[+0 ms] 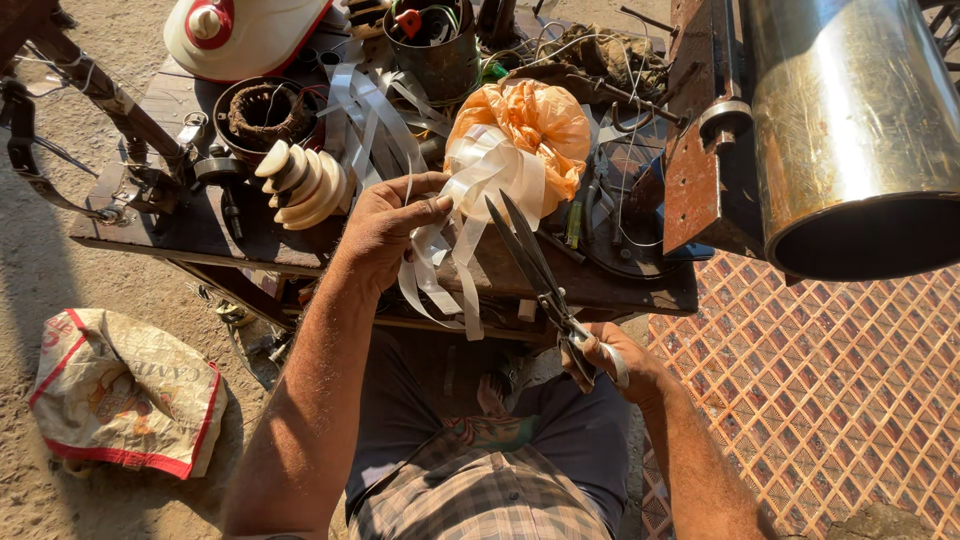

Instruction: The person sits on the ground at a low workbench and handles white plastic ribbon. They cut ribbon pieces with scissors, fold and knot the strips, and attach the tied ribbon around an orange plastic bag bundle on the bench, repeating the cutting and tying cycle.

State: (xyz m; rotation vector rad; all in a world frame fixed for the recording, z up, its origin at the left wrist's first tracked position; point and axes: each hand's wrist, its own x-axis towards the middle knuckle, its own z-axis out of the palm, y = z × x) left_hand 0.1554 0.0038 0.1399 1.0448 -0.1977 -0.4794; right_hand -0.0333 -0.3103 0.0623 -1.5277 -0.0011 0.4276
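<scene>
Beside the steel cylinder, the cluttered counter carries a dark tin can stuffed with wires and small tools. An orange bag, contents hidden, sits left of the cylinder. Left hand: fingers pinching white ribbon strips at the bag. Right hand: fingers closed on open scissors. Risk: blades nicking the left thumb, being close.

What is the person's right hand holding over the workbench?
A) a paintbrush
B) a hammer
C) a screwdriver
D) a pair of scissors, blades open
D: the right hand grips scissors with blades parted, pointing up toward the white ribbon strips that the left hand holds.
</scene>
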